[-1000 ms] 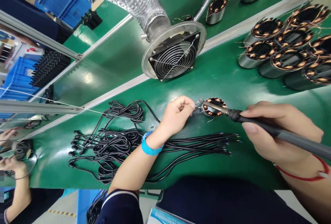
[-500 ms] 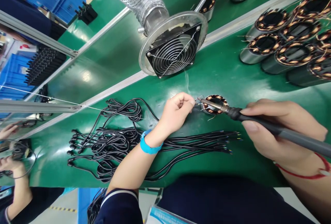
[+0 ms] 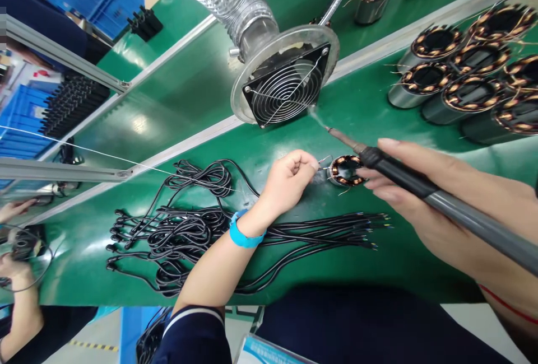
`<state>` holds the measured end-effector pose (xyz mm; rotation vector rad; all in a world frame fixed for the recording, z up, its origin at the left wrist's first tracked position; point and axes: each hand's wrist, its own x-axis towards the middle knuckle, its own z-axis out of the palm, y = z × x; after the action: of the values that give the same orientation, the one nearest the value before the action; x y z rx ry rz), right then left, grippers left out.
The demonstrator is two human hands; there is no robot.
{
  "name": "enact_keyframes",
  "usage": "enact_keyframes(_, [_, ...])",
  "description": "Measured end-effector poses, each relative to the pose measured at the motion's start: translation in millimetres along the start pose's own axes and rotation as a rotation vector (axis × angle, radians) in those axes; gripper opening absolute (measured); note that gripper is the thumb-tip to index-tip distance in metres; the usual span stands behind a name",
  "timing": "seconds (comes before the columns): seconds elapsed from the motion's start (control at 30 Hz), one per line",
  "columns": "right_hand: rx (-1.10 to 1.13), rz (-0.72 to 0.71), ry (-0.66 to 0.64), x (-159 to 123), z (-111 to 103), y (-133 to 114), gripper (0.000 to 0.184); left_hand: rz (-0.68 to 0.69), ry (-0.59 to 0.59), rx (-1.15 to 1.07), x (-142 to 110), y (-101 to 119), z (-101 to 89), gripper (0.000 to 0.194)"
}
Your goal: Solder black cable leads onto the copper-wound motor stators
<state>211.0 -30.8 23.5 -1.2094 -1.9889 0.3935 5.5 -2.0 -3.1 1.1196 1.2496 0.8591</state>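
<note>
Copper-wound round stator (image 3: 345, 171) on the green tabletop (image 3: 353, 106), between two hands

Left fingers (image 3: 313, 163) pinch thin wires (image 3: 323, 161) beside it; right fingers (image 3: 376, 171) grip a grey-and-black soldering iron (image 3: 403, 176), its tip raised near the round metal fan hood (image 3: 286, 81). Black cables (image 3: 193, 229) lie nearby.

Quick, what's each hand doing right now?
Left hand: closed, fingertips pinching by the thin wires.
Right hand: closed around the soldering iron.
</note>
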Motion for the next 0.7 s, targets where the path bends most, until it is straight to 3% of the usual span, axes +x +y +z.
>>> enact_keyframes(0.1, [0.059,0.008,-0.092,8,-2,-4,0.034,-0.007,0.004,0.005,0,0,-0.3,0.012])
enact_keyframes(0.23, [0.063,-0.017,-0.114,14,19,4,0.036,-0.012,0.019,-0.001,1,1,0.3,0.012])
enact_keyframes(0.37, [0.058,-0.04,-0.094,10,40,15,0.038,-0.022,0.017,-0.009,1,3,1.4,0.014])
enact_keyframes(0.5, [0.014,-0.031,-0.022,7,46,17,0.042,-0.024,0.015,-0.028,-2,4,1.1,0.01])
enact_keyframes(0.7, [-0.041,-0.224,0.026,11,54,15,0.038,0.042,-0.005,-0.024,-5,-2,-2.5,0.016])
